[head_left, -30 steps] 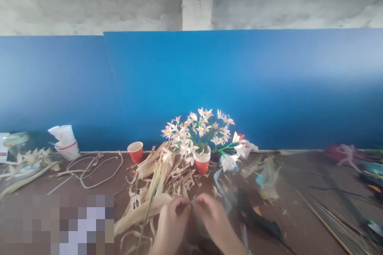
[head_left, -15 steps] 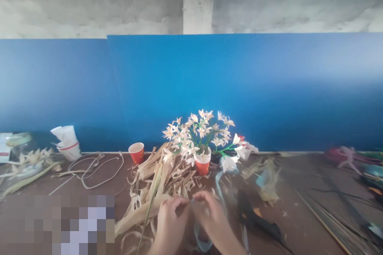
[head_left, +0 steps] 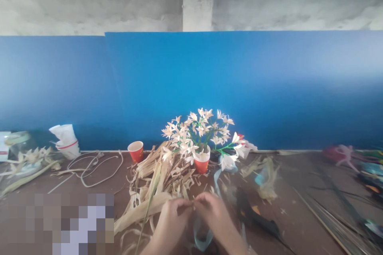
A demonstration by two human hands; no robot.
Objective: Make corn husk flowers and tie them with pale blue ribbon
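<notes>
My left hand (head_left: 175, 217) and my right hand (head_left: 211, 211) meet at the fingertips over the front of the table. Both are closed in a pinch; whatever lies between the fingertips is too small and blurred to make out. A pale blue ribbon (head_left: 203, 243) loops on the table below and between my hands. Left of my left hand spreads a heap of dried corn husks (head_left: 158, 199). Beyond my hands, a red and white paper cup (head_left: 202, 165) holds a bunch of white artificial flowers (head_left: 191, 135) on green stems.
A black glue gun (head_left: 257, 219) lies right of my right hand. Thin sticks or wires (head_left: 326, 219) stretch across the right side. Another red paper cup (head_left: 136, 152), a white cable (head_left: 103, 183) and a cup with white paper (head_left: 67, 143) stand or lie leftward. A blue partition (head_left: 191, 75) rises behind.
My hands stay together, fingertips still pinched, with the right hand turned slightly and the left forearm a little lower. The whole view has shifted slightly. Nothing else has visibly moved.
</notes>
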